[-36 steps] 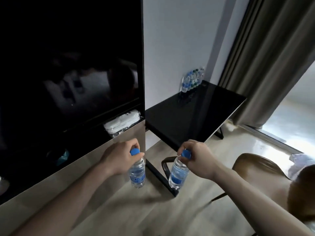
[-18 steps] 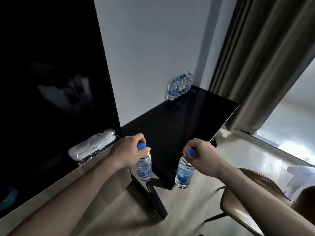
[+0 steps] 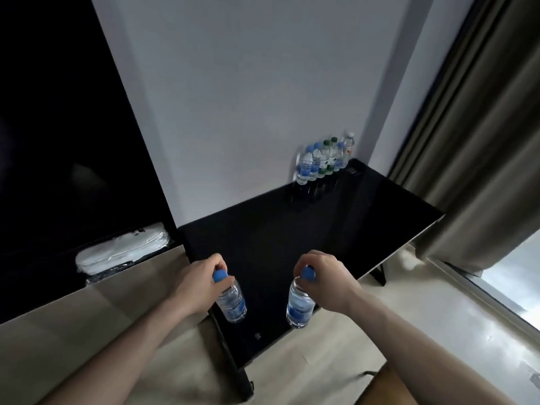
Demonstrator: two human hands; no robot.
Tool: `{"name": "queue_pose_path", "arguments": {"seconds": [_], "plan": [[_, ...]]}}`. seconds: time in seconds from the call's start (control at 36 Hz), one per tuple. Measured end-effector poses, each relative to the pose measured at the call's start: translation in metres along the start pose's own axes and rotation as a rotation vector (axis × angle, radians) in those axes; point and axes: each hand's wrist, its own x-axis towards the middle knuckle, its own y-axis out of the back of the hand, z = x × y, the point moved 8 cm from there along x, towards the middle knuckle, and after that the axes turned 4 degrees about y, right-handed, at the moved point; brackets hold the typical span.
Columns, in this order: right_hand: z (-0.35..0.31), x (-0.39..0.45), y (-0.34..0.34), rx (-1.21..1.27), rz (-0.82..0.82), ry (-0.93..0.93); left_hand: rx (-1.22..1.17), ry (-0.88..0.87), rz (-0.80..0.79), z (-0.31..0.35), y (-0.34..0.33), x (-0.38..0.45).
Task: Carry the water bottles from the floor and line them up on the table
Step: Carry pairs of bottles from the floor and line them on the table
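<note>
While both arms reach in from the bottom of the frame, the left hand [image 3: 201, 280] grips the left bottle [image 3: 232, 302] by its blue-capped neck, fingers curled round it. The right hand [image 3: 328, 277] pinches the right bottle [image 3: 299, 305] the same way. Both bottles hang over the near end of the black table [image 3: 365, 217], just below centre. A row of bottles [image 3: 323, 160] stands at the table's far corner against the wall, right of centre. A curtain [image 3: 479, 141] fills the right side.
</note>
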Motion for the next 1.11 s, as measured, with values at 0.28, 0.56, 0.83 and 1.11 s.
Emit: {"name": "queue_pose_path", "arguments": {"seconds": [0.28,0.56,0.83,1.11], "plan": [[0.07,0.069,-0.014,0.004,-0.125,-0.009,0.006,0.138,-0.018,-0.003,-0.039,0.049],[0.128,0.147,-0.029,0.007,-0.199,-0.093,0.166,0.105,-0.1,0.005,-0.078,0.132],[0.178,0.197,-0.021,0.041,-0.132,-0.285,0.185,0.039,-0.142,0.033,-0.1,0.199],[0.234,0.208,-0.024,0.404,-0.056,-0.613,0.144,-0.07,-0.072,0.046,-0.117,0.227]]}}
